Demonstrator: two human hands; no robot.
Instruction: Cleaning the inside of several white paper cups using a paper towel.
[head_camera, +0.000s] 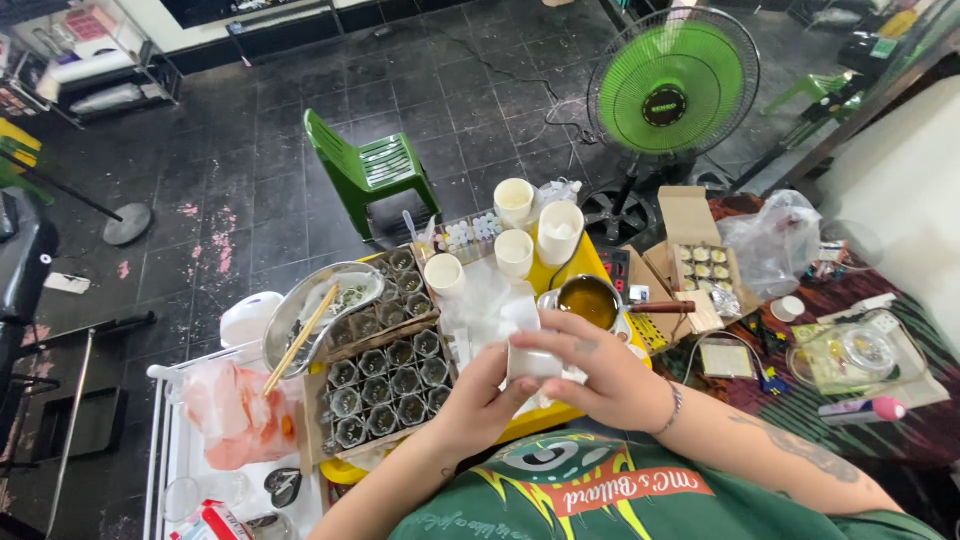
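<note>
Both my hands meet low in the middle of the view over a yellow table (588, 262). My right hand (600, 375) grips a small white cup (533, 362) from the right. My left hand (482, 395) touches the same cup from the left, with white tissue paper (478, 305) just behind it. A cardboard tray of several small dark jars (388, 385) lies just left of my left hand. A small pan of amber liquid (590, 300) with a brown handle stands right behind my right hand.
Three white cups (515, 252) and a tall one (559, 232) stand at the table's far end. A metal bowl with chopsticks (318, 315) sits left. A green fan (672, 88) and green chair (370, 170) stand beyond. Boxes and bags crowd the right side.
</note>
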